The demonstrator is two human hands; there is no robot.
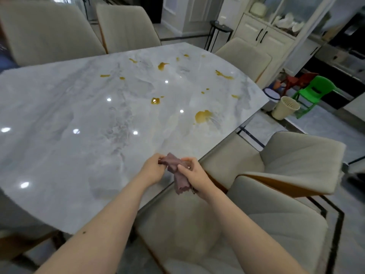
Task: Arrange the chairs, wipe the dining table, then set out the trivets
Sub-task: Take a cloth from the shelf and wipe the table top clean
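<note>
A glossy grey marble dining table (79, 119) fills the middle of the view, spotted with several yellow-brown spills; the largest spill (203, 116) lies near the right edge. Over the table's near right edge I hold a crumpled mauve cloth (177, 173) in both hands. My left hand (153, 169) pinches its upper end. My right hand (194, 175) grips its lower part, and the cloth's tail hangs below. A beige padded chair (187, 224) stands right under my arms, a second one (296, 161) to its right.
Two more beige chairs (126, 26) stand along the far side and one (245, 56) at the far right corner. On the floor to the right are a cream waste basket (284, 110), a green plastic child chair (314, 91) and a red one (296, 80). White cabinets (262, 34) line the back.
</note>
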